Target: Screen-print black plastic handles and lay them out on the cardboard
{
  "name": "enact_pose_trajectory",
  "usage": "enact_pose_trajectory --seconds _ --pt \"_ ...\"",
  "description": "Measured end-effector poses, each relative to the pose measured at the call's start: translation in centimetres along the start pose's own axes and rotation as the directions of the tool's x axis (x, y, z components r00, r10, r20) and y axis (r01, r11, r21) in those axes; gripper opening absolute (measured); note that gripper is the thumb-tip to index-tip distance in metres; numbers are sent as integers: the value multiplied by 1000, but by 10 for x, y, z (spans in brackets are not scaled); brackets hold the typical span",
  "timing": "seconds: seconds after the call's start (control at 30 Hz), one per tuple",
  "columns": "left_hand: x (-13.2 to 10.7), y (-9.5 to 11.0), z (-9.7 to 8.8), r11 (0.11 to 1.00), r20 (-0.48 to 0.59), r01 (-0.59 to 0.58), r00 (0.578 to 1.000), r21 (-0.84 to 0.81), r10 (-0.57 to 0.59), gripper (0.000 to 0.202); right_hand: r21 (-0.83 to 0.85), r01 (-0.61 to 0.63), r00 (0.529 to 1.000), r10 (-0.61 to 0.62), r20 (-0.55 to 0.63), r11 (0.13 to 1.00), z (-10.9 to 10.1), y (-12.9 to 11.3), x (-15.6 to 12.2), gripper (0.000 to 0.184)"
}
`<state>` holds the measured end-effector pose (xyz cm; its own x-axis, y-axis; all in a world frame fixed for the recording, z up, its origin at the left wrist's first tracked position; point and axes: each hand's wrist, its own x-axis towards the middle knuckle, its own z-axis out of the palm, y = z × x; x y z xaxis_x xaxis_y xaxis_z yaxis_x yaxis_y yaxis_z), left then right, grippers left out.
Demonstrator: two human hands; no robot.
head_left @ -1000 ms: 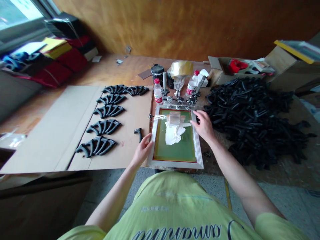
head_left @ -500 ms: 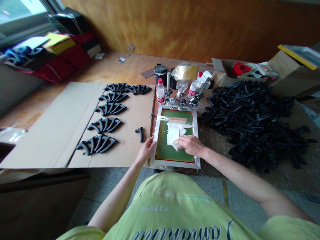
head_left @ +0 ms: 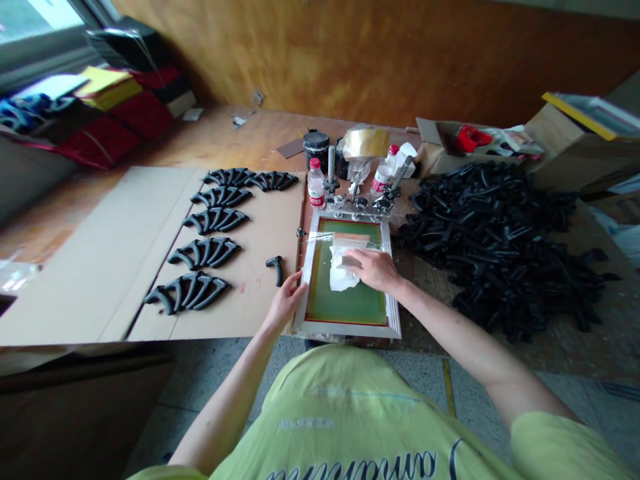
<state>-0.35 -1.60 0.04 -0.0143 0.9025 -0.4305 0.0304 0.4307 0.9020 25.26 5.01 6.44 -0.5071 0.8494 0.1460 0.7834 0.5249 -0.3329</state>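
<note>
A screen-printing frame (head_left: 310, 265) with a green mesh and a silver rim lies in front of me. My left hand (head_left: 286, 301) grips its left rim near the front corner. My right hand (head_left: 374, 268) rests on the mesh with its fingers closed on a white cloth (head_left: 341, 275) spread there. A strip of clear tape and a pale block lie across the frame's far end. A single black curved plastic part (head_left: 275, 267) sits on the cardboard just left of the frame.
Rows of black curved parts (head_left: 203, 252) lie on a cardboard sheet (head_left: 105, 267) to the left. A big heap of the same parts (head_left: 500, 233) fills the right. Bottles (head_left: 315, 183), a black tin and tape stand behind the frame. Boxes sit at far right.
My right hand came off the frame's right rim, slid toward me over the mesh, then moved back up onto the cloth. The left hand stayed on the left rim.
</note>
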Motion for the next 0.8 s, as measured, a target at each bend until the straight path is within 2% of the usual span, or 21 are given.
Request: enact_pose_trajectory --seconds 0.1,0.17,0.23,0.3,0.37,0.4,0.47,0.53,0.6,0.67,0.7,0.73,0.77,0.8 --pt "-10 26 -3 1000 -2 4 1000 -11 -4 79 0 -91 990 90 -108 996 -23 12 33 54" --pt "-17 49 -4 998 -4 -22 1000 -52 22 72 23 -150 968 152 -198 988 -41 33 39 57" --pt "-21 75 -2 991 -19 -83 997 -105 81 58 96 -244 911 262 -320 965 -56 63 32 51" --pt "-20 104 3 967 -61 -200 979 -160 193 49 174 -367 833 406 -375 914 -59 93 14 45" --pt "-12 134 11 917 -110 -340 940 -210 323 48 207 -459 798 503 -332 864 -45 108 -6 42" --pt "-6 149 15 890 -123 -397 917 -224 379 49 209 -474 807 517 -285 855 -31 109 -16 40" --pt "8 176 21 858 -119 -465 885 -220 449 53 188 -430 870 461 -177 883 2 95 -31 35" --pt "20 193 25 854 -107 -482 876 -197 470 57 114 -334 935 344 -89 936 35 70 -40 31" --pt "26 193 28 853 -135 -480 877 -206 461 60 0 -269 962 269 -35 963 55 46 -41 25" --pt "20 172 33 869 -161 -432 901 -240 403 60 -72 -314 949 315 4 947 58 29 -37 17" --pt "13 155 38 899 -121 -359 933 -251 339 61 -77 -364 930 367 27 928 56 23 -34 14" --pt "4 135 44 930 -63 -264 964 -254 257 61 -63 -415 908 418 44 908 51 16 -32 13" --pt "-6 114 52 969 60 -114 990 -219 131 63 -37 -452 890 453 49 891 47 8 -30 13" --pt "-17 93 60 988 216 56 976 -146 -23 65 -4 -471 881 471 32 882 43 -1 -30 14"
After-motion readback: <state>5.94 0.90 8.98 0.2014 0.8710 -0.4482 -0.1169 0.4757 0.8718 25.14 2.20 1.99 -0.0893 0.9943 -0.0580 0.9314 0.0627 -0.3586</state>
